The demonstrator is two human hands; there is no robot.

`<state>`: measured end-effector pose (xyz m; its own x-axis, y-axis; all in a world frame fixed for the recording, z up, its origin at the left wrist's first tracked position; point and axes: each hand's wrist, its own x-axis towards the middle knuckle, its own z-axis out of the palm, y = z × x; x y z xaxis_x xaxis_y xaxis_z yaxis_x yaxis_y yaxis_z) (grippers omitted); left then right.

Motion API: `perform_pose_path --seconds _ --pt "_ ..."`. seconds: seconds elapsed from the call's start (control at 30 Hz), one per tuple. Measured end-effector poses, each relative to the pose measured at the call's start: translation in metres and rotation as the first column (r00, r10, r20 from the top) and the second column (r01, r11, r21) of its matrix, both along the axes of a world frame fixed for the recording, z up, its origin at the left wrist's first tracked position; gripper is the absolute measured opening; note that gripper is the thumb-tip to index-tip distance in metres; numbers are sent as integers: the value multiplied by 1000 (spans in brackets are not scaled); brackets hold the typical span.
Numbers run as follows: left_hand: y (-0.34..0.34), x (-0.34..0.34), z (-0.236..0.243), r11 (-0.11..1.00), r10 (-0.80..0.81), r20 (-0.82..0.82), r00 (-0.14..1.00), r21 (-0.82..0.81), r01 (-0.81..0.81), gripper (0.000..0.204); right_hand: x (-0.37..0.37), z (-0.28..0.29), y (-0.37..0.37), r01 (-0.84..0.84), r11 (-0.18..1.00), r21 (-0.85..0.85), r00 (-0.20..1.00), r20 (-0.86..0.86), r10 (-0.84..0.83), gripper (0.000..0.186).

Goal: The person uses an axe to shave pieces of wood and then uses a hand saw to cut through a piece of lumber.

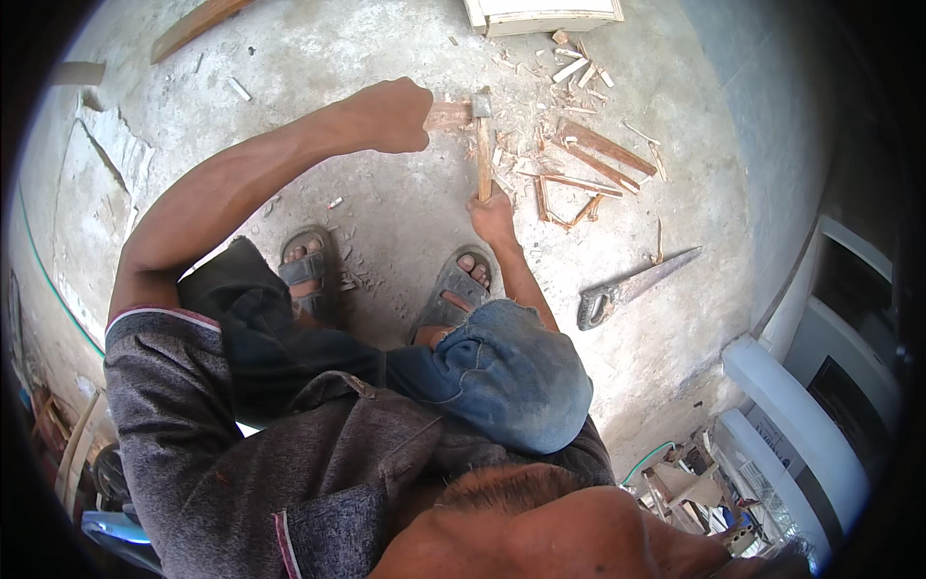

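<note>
My left hand (400,114) reaches out from a bent arm, closed round a short reddish piece of wood (447,117) that sticks out to its right. My right hand (492,218) grips the lower end of the wooden handle of a hammer (484,154). The hammer's grey metal head is against or just over the wood's far end; whether they touch I cannot tell. Splinters and wood chips lie around the hammer. Right of it, on the floor, are several broken brown wood strips (610,147).
A handsaw (637,288) lies on the concrete floor to the right. At the far edge stands a pale box-like piece (545,14); a long brown board (198,29) is at far left. Scrap (690,487) is heaped at near right, beside stacked white frames (791,405).
</note>
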<state>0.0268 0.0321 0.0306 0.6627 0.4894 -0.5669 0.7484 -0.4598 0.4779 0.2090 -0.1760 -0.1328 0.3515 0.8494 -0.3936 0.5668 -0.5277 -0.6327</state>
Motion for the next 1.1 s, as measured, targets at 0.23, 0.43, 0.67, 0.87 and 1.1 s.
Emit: perform_pose_path --seconds 0.23,0.43,0.67,0.87,1.1 --pt "-4 -11 -16 998 32 38 999 53 -34 38 21 125 15 334 852 402 703 -709 59 18" --pt "-1 -9 -7 999 38 44 998 27 -40 38 12 128 41 269 373 888 813 -417 406 23" --pt "-9 -17 -21 999 44 34 998 -7 -44 36 14 53 13 183 972 -145 682 -694 -232 11" --pt "0 -12 -8 997 65 6 998 29 -65 33 15 203 61 238 333 912 809 -376 452 20" --pt "10 -2 -11 999 9 -2 1000 32 -9 34 4 15 24 128 959 -254 805 -538 -249 7"
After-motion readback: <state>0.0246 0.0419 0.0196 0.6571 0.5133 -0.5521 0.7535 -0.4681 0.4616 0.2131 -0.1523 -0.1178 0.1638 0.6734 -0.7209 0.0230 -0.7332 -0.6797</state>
